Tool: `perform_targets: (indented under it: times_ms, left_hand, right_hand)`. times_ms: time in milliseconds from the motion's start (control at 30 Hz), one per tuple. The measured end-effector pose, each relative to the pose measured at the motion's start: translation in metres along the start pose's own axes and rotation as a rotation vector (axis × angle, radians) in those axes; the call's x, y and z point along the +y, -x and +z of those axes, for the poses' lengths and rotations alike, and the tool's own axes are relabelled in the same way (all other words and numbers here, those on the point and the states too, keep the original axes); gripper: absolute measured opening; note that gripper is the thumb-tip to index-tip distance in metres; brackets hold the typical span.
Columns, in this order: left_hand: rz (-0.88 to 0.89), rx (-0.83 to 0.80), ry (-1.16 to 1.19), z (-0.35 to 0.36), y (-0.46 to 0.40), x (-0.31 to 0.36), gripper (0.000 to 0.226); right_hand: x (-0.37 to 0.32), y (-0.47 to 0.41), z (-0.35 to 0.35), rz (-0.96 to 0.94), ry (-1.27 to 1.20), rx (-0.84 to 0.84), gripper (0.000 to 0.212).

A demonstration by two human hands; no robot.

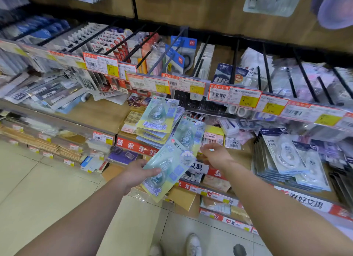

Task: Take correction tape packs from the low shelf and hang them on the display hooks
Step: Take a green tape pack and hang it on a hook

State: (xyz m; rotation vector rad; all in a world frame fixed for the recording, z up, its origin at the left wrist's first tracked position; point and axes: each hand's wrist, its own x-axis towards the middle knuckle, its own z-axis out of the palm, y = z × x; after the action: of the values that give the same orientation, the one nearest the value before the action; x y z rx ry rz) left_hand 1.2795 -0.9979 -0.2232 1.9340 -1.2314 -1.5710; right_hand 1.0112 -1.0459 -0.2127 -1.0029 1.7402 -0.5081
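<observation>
My left hand [140,172] grips a pale green and blue correction tape pack [168,167] by its lower left edge, thumb on its front. A second like pack [188,133] overlaps it just above. A stack of several more such packs [156,120] lies on the low shelf [95,112] behind them. My right hand [214,155] hovers just right of the held pack, fingers loosely curled, holding nothing. Black display hooks [235,62] jut out above the price rail, several of them bare.
A price-tag rail [233,97] with yellow and red labels runs across in front of the hooks. Darker tape packs [288,156] are stacked on the shelf at right. Erasers and small boxes [131,120] sit left of the stack. Tiled floor and my shoes [193,244] lie below.
</observation>
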Motion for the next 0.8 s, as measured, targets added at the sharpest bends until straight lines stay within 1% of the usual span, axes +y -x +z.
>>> perform_targets:
  times_ms: [67, 133, 233, 333, 400, 467, 500, 533, 633, 667, 767, 800]
  left_hand:
    - [-0.020, 0.014, 0.011, -0.002, 0.000, -0.009, 0.037]
    - [-0.030, 0.010, 0.021, -0.004, -0.002, -0.019, 0.041]
    - [-0.019, 0.000, 0.011, -0.008, -0.002, -0.028, 0.036]
    - [-0.024, 0.007, 0.009, -0.013, 0.000, -0.034, 0.037]
    - [-0.036, 0.005, 0.022, -0.016, 0.001, -0.038, 0.039]
    - [-0.039, 0.001, 0.027, -0.018, 0.004, -0.037, 0.036]
    - [-0.040, -0.003, 0.030, -0.019, 0.005, -0.037, 0.035]
    - [-0.033, -0.008, 0.036, -0.019, 0.005, -0.037, 0.034]
    - [-0.027, -0.018, 0.032, -0.021, 0.008, -0.037, 0.034]
    - [-0.029, -0.024, 0.036, -0.021, 0.007, -0.039, 0.035]
    - [-0.020, -0.044, 0.055, -0.022, 0.009, -0.038, 0.039]
    - [-0.013, -0.051, 0.073, -0.021, 0.010, -0.037, 0.040]
  right_hand:
    - [-0.001, -0.001, 0.010, 0.018, 0.011, 0.005, 0.039]
    - [-0.001, -0.005, 0.019, 0.053, -0.023, 0.006, 0.050]
    - [-0.002, -0.011, 0.035, 0.115, -0.089, -0.001, 0.067]
    - [-0.005, -0.014, 0.049, 0.158, -0.235, 0.043, 0.074]
    - [-0.008, -0.016, 0.054, 0.172, -0.310, 0.082, 0.073]
    - [-0.008, -0.017, 0.056, 0.183, -0.346, 0.116, 0.068]
    - [-0.008, -0.017, 0.056, 0.192, -0.371, 0.120, 0.060]
    - [-0.007, -0.016, 0.056, 0.203, -0.399, 0.117, 0.052]
    - [-0.005, -0.008, 0.056, 0.222, -0.458, 0.086, 0.017]
    - [-0.004, -0.004, 0.055, 0.221, -0.484, 0.077, 0.011]
    - [0.002, 0.008, 0.053, 0.220, -0.578, 0.044, 0.013]
    - [0.004, 0.015, 0.052, 0.225, -0.613, 0.032, 0.009]
